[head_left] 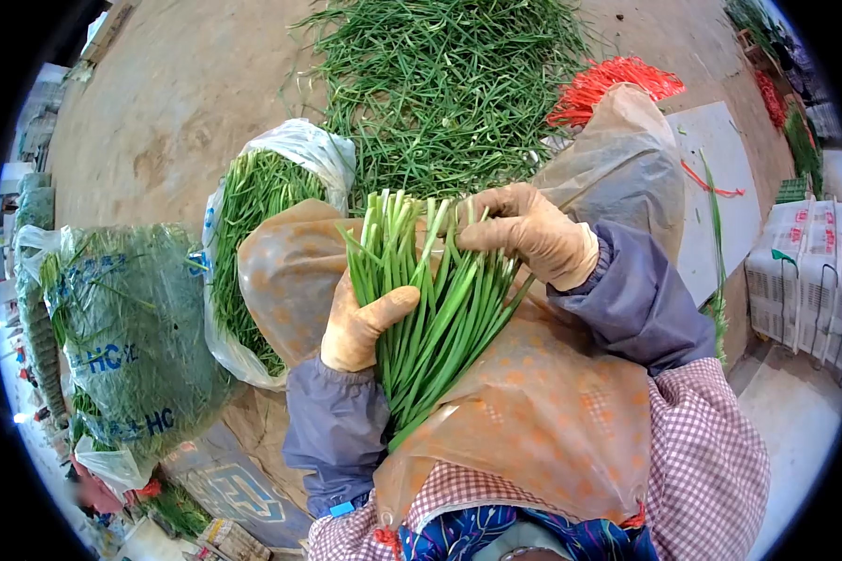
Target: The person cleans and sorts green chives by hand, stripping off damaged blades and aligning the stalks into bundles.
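Observed: my left hand (370,323) clasps the green stalks (449,327), thumb across for support; my right hand's (531,234) grip pinches them near their far, pale ends.

The green stalks (444,323) hide most of the left hand's (354,329) fingers from view.

Bright, even light with soft shadows; centre sharp, edges curved by fisheye into black

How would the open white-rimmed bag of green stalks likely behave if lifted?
The bag, thin and crumpled at its rim, would probably sag. Its long, narrow stalks may flex, and some might slip out through the open top.
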